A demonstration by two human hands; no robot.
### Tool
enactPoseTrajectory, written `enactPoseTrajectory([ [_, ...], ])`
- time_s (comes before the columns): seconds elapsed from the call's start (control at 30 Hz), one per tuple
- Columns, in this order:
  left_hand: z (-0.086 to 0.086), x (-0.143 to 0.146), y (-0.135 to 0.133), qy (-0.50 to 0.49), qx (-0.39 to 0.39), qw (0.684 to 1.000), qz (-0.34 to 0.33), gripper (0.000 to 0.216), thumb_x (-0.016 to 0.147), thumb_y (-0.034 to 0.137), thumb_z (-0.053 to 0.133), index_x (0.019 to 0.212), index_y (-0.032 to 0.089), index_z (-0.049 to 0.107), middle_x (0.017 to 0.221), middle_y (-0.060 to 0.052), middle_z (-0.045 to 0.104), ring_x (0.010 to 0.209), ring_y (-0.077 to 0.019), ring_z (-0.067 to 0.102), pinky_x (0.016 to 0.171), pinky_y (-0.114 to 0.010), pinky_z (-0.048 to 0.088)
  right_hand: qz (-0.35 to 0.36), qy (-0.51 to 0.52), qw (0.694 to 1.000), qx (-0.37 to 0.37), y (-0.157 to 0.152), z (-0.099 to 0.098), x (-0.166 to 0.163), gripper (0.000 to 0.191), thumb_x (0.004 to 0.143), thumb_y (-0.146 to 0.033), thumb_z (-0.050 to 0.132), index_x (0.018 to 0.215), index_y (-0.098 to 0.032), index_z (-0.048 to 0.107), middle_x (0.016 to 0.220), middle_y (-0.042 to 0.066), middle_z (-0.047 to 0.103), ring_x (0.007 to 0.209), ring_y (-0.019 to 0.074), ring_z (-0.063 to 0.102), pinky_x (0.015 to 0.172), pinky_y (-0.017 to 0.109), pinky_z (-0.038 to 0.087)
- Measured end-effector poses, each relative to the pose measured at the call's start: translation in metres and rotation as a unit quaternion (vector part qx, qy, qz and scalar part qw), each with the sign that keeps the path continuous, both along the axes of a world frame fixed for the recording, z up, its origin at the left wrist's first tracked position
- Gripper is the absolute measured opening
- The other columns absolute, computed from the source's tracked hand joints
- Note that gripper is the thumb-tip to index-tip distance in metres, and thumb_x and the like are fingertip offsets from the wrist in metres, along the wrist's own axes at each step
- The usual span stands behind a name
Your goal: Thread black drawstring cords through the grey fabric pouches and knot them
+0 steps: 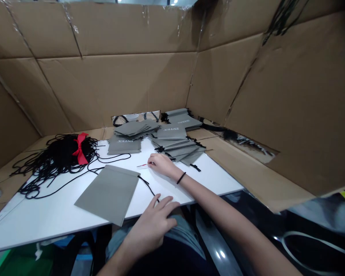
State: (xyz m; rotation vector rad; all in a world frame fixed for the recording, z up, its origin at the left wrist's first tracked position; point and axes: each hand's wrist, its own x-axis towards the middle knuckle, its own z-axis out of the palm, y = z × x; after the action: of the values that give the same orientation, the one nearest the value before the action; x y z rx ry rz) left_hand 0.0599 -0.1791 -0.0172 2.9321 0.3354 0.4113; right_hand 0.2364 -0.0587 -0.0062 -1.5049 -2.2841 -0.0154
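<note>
A person's two bare hands rest on a white worktop (60, 214) walled in by tall brown cardboard sheets (117, 80). The right hand (161, 164), a dark band at its wrist, lies flat-ish on the board with its fingertips pinched on a thin red-tipped tool (142, 165); the tool is too small and blurred to identify. The left hand (153, 220) rests at the worktop's near edge, fingers spread and loose, holding nothing; its fingertips sit just beside the end of a black cord (148, 186). That cord runs out of the top of a flat grey pouch (109, 193), which lies tilted between the two hands and the left side of the board, its lower corner reaching the near edge.

Behind the right hand, heaps of similar grey pouches (172, 143) overlap so that their number cannot be told. Two show white lettering, upside down from this view, reading "INTEX". To the left a tangle of black cords (51, 161) is tied with a red ribbon (80, 147), loose strands trailing over the board.

Open white surface lies in front of the single pouch and to its left. The board's right edge meets a flat cardboard flap (247, 172). Below the near edge, the lap and floor are dark and hard to make out.
</note>
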Motion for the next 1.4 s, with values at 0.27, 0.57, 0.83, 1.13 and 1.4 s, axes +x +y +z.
enactPoseTrajectory([
  [0.27, -0.005, 0.002, 0.017, -0.066, -0.012, 0.998, 0.022, 0.023, 0.084, 0.003, 0.046, 0.089, 0.018, 0.062, 0.119, -0.007, 0.061, 0.113, -0.0193, 0.051, 0.106, -0.042, 0.033, 0.031, 0.005, 0.999, 0.040, -0.010, 0.006, 0.005, 0.016, 0.091, -0.023, 0.055, 0.090, -0.021, 0.071, 0.084, 0.003, 0.067, 0.075, 0.0122, 0.058, 0.062, 0.023, 0.030],
  [0.57, 0.004, 0.005, 0.023, -0.169, -0.082, 0.981, 0.057, 0.020, 0.090, 0.013, 0.043, 0.087, 0.017, 0.062, 0.078, -0.006, 0.065, 0.076, -0.0183, 0.058, 0.075, -0.032, 0.045, 0.065, 0.053, 0.992, 0.099, -0.034, 0.016, 0.006, 0.019, 0.093, -0.027, 0.052, 0.091, -0.021, 0.070, 0.076, 0.002, 0.061, 0.073, 0.0125, 0.054, 0.064, 0.023, 0.033],
  [0.83, 0.017, -0.038, 0.044, -0.282, -0.169, 0.822, 0.465, 0.024, 0.083, 0.023, 0.053, 0.106, 0.020, 0.060, 0.080, -0.005, 0.067, 0.079, -0.0241, 0.063, 0.074, -0.035, 0.045, 0.092, 0.105, 0.983, 0.117, -0.049, 0.014, 0.004, 0.022, 0.095, -0.027, 0.048, 0.091, -0.018, 0.068, 0.079, 0.005, 0.062, 0.077, 0.0158, 0.056, 0.069, 0.025, 0.040],
  [1.13, 0.012, -0.061, 0.048, -0.144, -0.127, 0.845, 0.499, 0.046, 0.080, 0.029, 0.055, 0.125, 0.018, 0.052, 0.121, -0.012, 0.060, 0.115, -0.0290, 0.054, 0.096, -0.041, 0.041, 0.095, 0.119, 0.984, 0.089, -0.049, 0.000, -0.012, 0.021, 0.094, -0.025, 0.050, 0.088, -0.018, 0.069, 0.075, 0.004, 0.061, 0.076, 0.0153, 0.054, 0.069, 0.026, 0.039],
  [1.4, 0.008, -0.028, 0.069, -0.080, -0.080, 0.833, 0.541, 0.029, 0.086, 0.018, 0.046, 0.109, 0.011, 0.062, 0.102, -0.016, 0.064, 0.100, -0.0307, 0.059, 0.085, -0.040, 0.045, 0.088, 0.120, 0.984, 0.097, -0.049, -0.008, -0.011, 0.019, 0.093, -0.025, 0.052, 0.089, -0.018, 0.069, 0.076, 0.004, 0.063, 0.076, 0.0157, 0.054, 0.069, 0.027, 0.039],
])
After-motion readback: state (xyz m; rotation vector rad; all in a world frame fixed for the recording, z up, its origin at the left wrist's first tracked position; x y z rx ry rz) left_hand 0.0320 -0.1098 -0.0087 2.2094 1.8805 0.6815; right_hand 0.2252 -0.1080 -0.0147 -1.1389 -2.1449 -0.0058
